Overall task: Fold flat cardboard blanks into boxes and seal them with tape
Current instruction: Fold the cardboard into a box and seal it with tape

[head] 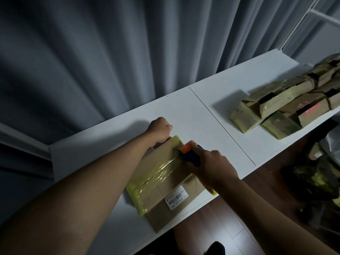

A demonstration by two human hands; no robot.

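A brown cardboard box (161,184) lies on the white table (198,115), near its front edge, with a white barcode label (177,197) on top. Yellowish clear tape (158,173) runs across its top and down its left side. My left hand (159,131) grips the box's far end, fingers curled over the edge. My right hand (214,167) holds a blue and orange tape dispenser (189,153), which rests on the box's right side at the end of the tape strip.
Several taped cardboard boxes (283,105) are piled at the table's right end. A grey curtain (110,52) hangs behind the table. Dark bags (316,177) and wrapped items lie on the wooden floor at the right.
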